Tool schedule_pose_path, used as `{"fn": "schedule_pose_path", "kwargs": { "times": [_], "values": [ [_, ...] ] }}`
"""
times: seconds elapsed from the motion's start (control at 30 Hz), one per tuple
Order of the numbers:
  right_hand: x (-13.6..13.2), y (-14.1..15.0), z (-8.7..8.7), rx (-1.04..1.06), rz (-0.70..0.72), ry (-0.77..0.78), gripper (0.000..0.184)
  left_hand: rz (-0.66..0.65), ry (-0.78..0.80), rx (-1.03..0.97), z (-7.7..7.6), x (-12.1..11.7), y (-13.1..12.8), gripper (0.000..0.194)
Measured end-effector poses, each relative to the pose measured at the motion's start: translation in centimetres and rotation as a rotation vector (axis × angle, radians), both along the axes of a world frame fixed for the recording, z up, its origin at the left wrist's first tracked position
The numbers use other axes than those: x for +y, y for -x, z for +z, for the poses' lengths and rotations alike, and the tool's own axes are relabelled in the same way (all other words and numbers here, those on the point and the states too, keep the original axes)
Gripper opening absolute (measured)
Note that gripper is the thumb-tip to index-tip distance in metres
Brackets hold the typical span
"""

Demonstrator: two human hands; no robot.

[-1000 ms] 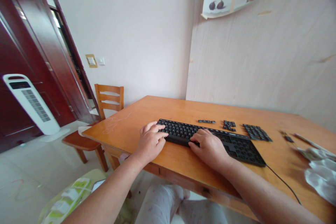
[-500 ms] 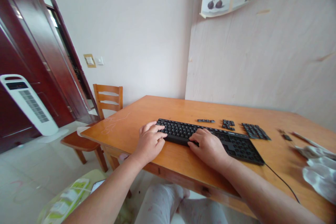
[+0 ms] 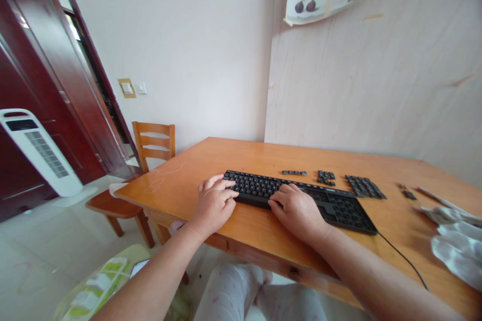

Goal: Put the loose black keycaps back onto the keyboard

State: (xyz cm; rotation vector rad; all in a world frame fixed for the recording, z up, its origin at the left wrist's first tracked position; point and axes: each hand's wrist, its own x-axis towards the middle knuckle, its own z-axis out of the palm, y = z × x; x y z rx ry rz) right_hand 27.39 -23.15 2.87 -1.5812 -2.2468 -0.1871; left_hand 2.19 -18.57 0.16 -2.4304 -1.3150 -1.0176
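Observation:
A black computer keyboard lies on the wooden table, its long side roughly facing me. Letter keys cover its left part, while the right part shows bare key sockets. My left hand rests at the left end, fingers spread and fingertips touching the keys. Near the middle, my right hand has its fingers curled over the keys and its thumb at the front edge; its fingertips are partly hidden. Behind the keyboard lie loose black keycaps: a short row, a small cluster and a larger block.
Crumpled clear plastic and a thin stick-like item lie at the table's right side, near a small dark piece. The keyboard cable runs toward the front edge. A wooden chair stands at the left.
The whole view has shifted very slightly. Both hands keep the same places on the keyboard, and the keycaps have not moved.

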Motion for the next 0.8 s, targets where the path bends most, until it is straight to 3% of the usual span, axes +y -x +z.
{"fn": "schedule_pose_path", "kwargs": {
  "times": [0.4, 0.8],
  "values": [
    [-0.07, 0.14, 0.07, 0.000, -0.024, -0.033, 0.024, 0.007, 0.011, 0.014, 0.36, -0.39, -0.24, 0.027],
    [-0.04, -0.02, -0.05, -0.056, 0.047, -0.007, 0.026, 0.000, -0.021, 0.102, 0.66, -0.99, -0.76, 0.026]
  ]
}}
